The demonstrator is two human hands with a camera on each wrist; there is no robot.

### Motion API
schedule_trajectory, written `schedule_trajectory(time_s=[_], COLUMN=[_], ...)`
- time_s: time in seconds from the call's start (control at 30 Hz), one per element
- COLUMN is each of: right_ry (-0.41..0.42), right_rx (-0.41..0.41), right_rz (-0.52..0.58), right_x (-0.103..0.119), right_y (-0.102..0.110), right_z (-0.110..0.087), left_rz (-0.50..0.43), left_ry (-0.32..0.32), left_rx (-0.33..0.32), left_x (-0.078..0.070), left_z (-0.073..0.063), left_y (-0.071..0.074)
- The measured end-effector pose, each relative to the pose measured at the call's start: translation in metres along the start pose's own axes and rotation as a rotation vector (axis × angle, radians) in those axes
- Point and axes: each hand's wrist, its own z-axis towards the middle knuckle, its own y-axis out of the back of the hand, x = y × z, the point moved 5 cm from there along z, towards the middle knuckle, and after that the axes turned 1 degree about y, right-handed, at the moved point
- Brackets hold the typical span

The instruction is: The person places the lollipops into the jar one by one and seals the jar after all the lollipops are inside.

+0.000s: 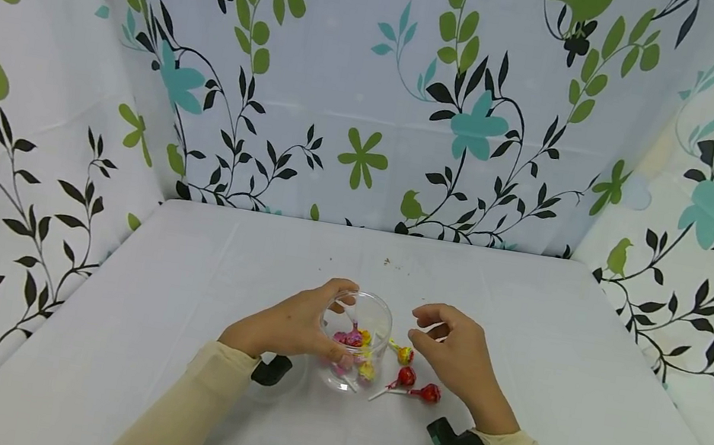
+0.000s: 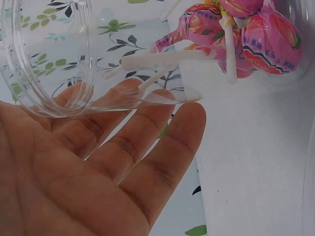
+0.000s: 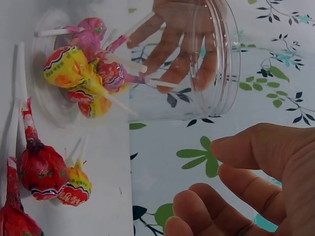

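A clear jar point(image 1: 391, 326) stands on the table with its mouth upward, holding several pink and yellow wrapped lollipops point(image 3: 66, 69). My left hand point(image 1: 297, 321) grips it from the left, the thumb across the front and the fingers behind. Their sticks point up inside the jar. To its right, my right hand point(image 1: 464, 358) is held above the table with loosely bent fingers and nothing between them. Below that hand lie two red lollipops point(image 1: 430, 393) and a yellow-and-red lollipop point(image 1: 405, 355), close beside the jar.
By my left wrist, a faint clear round item point(image 1: 293, 390), perhaps a lid, lies on the white table point(image 1: 219, 263). Small crumbs dot the far part of the table. Leaf-patterned curtains point(image 1: 321, 94) enclose the back and both sides.
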Motion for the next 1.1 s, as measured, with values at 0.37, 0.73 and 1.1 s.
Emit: schedule_trajectory(time_s=[0.37,0.73,1.1], right_ry=[-0.109,-0.172,-0.188], right_rx=[0.118,0.210,0.222], right_rz=[-0.046,-0.129,-0.178], right_x=[-0.023,-0.038,-0.045], right_y=[-0.012,-0.030,-0.040], right_z=[0.007,0.010,0.011], left_rz=[0.029,0.002,0.019], left_ry=[-0.022,0.000,-0.004], left_rx=[-0.008,-0.007,-0.010], left_x=[-0.001,0.003,0.005], left_z=[0.001,0.000,0.000], left_y=[0.000,-0.001,-0.002])
